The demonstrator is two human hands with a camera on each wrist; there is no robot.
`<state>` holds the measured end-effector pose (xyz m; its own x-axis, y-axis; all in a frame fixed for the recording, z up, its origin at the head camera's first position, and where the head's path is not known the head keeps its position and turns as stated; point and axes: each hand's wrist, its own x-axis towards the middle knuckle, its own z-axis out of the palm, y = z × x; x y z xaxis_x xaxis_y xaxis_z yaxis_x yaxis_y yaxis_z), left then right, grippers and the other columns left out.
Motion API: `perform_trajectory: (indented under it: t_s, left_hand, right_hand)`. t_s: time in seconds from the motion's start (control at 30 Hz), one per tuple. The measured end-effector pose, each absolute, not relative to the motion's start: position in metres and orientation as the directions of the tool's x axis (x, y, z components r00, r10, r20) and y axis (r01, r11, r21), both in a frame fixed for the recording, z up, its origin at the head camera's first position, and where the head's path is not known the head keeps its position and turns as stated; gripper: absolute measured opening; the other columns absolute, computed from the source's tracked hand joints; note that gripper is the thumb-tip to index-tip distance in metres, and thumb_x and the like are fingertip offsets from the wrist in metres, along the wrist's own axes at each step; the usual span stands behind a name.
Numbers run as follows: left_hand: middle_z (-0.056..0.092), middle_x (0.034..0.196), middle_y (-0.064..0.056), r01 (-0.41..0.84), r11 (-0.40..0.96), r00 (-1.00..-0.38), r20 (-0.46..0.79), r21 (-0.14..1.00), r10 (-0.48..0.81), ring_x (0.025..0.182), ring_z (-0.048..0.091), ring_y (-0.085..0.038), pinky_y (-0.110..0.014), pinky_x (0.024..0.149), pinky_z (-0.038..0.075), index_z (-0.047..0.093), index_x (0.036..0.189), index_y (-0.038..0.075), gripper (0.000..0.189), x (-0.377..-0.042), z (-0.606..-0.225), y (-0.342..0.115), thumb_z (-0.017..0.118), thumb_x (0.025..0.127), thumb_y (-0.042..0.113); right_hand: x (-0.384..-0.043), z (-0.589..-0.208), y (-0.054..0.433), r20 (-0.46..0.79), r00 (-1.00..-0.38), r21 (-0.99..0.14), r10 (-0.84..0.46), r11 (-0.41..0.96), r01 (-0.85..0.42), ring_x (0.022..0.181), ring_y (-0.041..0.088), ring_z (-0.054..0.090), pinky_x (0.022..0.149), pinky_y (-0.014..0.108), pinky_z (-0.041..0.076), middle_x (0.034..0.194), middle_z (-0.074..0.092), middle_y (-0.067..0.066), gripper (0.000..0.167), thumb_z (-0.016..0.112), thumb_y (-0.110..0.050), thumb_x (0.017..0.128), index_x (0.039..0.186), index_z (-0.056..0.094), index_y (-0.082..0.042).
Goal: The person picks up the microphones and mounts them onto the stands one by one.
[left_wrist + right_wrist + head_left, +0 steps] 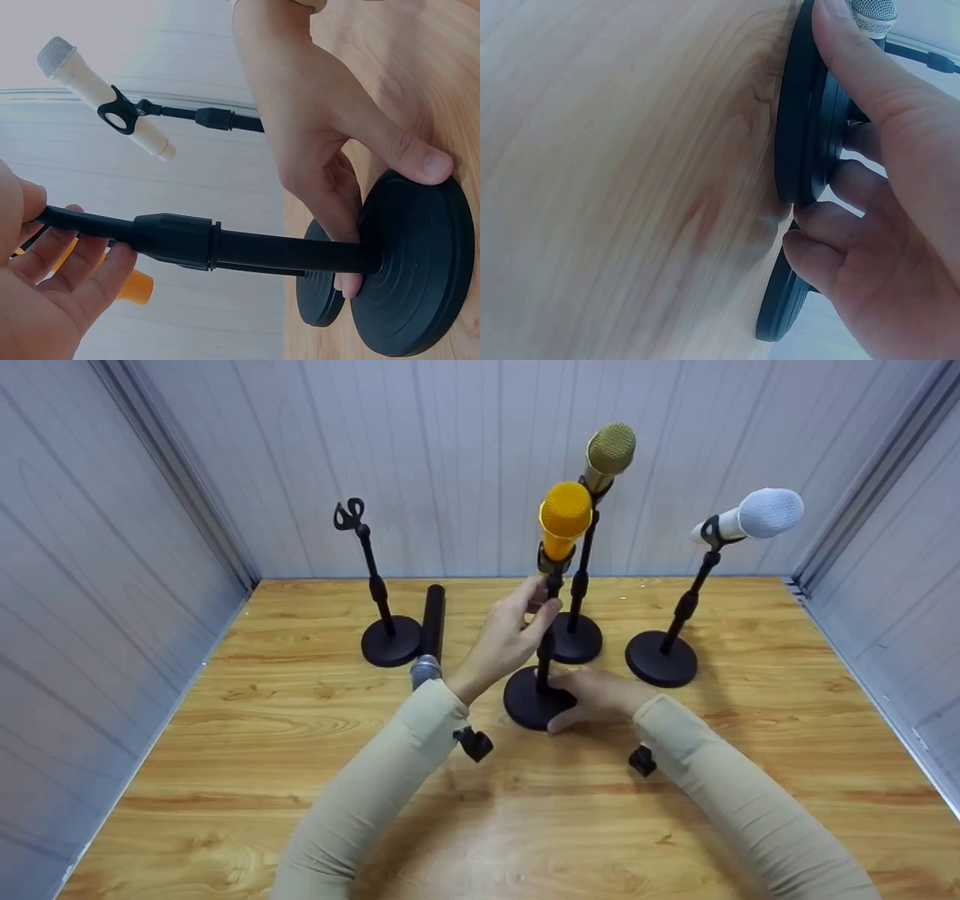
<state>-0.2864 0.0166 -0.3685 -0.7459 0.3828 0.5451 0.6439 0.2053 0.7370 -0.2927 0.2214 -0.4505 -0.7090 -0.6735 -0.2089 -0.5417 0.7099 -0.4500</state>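
One stand (546, 652): your left hand (510, 637) pinches the pole (292, 251), likely steadying the yellow microphone (565, 519); your right hand (598, 692) grips the base (531, 703), probably against tipping.

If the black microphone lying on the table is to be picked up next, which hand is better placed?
Probably the left hand: it grips the stand of the yellow microphone, but is nearer the black microphone, beside the empty stand. The right hand, at the gripped stand's base, is farther away.

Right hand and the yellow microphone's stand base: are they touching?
Touching: the left wrist view shows the right hand resting its thumb on the stand base.
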Motion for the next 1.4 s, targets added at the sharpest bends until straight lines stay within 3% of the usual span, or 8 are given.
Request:
perform_trajectory:
  t_s: [0.37,0.57,0.77,0.93,1.03,1.13,1.27,1.4]
  left_hand:
    - [0.069,0.112,-0.004,0.645,0.182,-0.741,0.549,0.742,0.386,0.104,0.064,-0.010,-0.032,0.088,0.054,0.059,0.134,0.007,0.030,-0.286,-0.368,0.016,0.055,0.107,0.020]
    - [0.069,0.113,-0.004,0.642,0.173,-0.742,0.550,0.746,0.382,0.104,0.064,-0.011,-0.032,0.086,0.055,0.059,0.134,0.008,0.030,-0.287,-0.370,0.016,0.055,0.107,0.020]
    - [0.069,0.110,-0.005,0.645,0.171,-0.741,0.556,0.744,0.375,0.102,0.064,-0.012,-0.032,0.085,0.056,0.060,0.129,0.005,0.026,-0.286,-0.371,0.016,0.055,0.107,0.019]
    - [0.070,0.109,-0.005,0.646,0.186,-0.743,0.555,0.740,0.374,0.102,0.065,-0.013,-0.027,0.084,0.055,0.061,0.126,0.005,0.024,-0.285,-0.372,0.015,0.055,0.107,0.018]
    - [0.069,0.109,-0.006,0.633,0.180,-0.752,0.542,0.753,0.376,0.101,0.065,-0.012,-0.027,0.082,0.056,0.062,0.123,0.004,0.022,-0.285,-0.374,0.015,0.055,0.106,0.018]
    - [0.069,0.109,-0.006,0.619,0.168,-0.759,0.529,0.767,0.379,0.101,0.064,-0.012,-0.028,0.082,0.056,0.062,0.122,0.005,0.021,-0.286,-0.375,0.015,0.055,0.106,0.018]
    - [0.069,0.111,-0.008,0.613,0.159,-0.760,0.523,0.774,0.385,0.103,0.065,-0.016,-0.029,0.084,0.056,0.062,0.123,0.004,0.022,-0.286,-0.374,0.015,0.055,0.106,0.018]
    - [0.069,0.113,-0.011,0.615,0.163,-0.757,0.520,0.772,0.396,0.104,0.065,-0.018,-0.029,0.085,0.055,0.061,0.125,0.004,0.024,-0.286,-0.372,0.014,0.055,0.106,0.018]
  right_hand:
    - [-0.293,-0.450,0.222,-0.228,-0.715,-0.438,-0.660,0.726,-0.530,0.142,0.029,0.041,0.116,0.045,0.032,0.157,0.040,0.009,0.090,0.078,-0.055,0.084,0.155,0.042,-0.013]
    - [-0.289,-0.452,0.222,-0.132,-0.726,-0.452,-0.675,0.693,-0.562,0.143,0.029,0.039,0.115,0.048,0.034,0.157,0.041,0.008,0.092,0.081,-0.053,0.082,0.156,0.042,-0.013]
    - [-0.285,-0.455,0.226,-0.019,-0.719,-0.463,-0.695,0.643,-0.610,0.134,0.029,0.051,0.109,0.047,0.042,0.151,0.049,0.014,0.086,0.083,-0.039,0.085,0.154,0.042,-0.008]
    - [-0.283,-0.457,0.230,0.007,-0.706,-0.450,-0.708,0.628,-0.634,0.127,0.029,0.057,0.105,0.046,0.046,0.146,0.054,0.014,0.075,0.078,-0.037,0.091,0.153,0.045,-0.008]
    - [-0.281,-0.455,0.233,0.023,-0.728,-0.489,-0.685,0.628,-0.606,0.121,0.028,0.062,0.102,0.046,0.048,0.145,0.055,0.013,0.067,0.072,-0.038,0.096,0.151,0.047,-0.010]
    - [-0.280,-0.452,0.234,0.062,-0.776,-0.600,-0.628,0.598,-0.531,0.123,0.028,0.061,0.103,0.048,0.048,0.145,0.056,0.013,0.064,0.067,-0.039,0.099,0.152,0.045,-0.011]
    - [-0.279,-0.447,0.232,0.145,-0.824,-0.788,-0.547,0.440,-0.431,0.131,0.030,0.055,0.106,0.050,0.045,0.145,0.057,0.007,0.057,0.064,-0.033,0.102,0.152,0.045,-0.015]
    - [-0.278,-0.443,0.227,0.205,-0.861,-0.875,-0.465,0.306,-0.374,0.129,0.033,0.055,0.107,0.051,0.042,0.140,0.059,0.004,0.049,0.064,-0.027,0.102,0.148,0.052,-0.018]
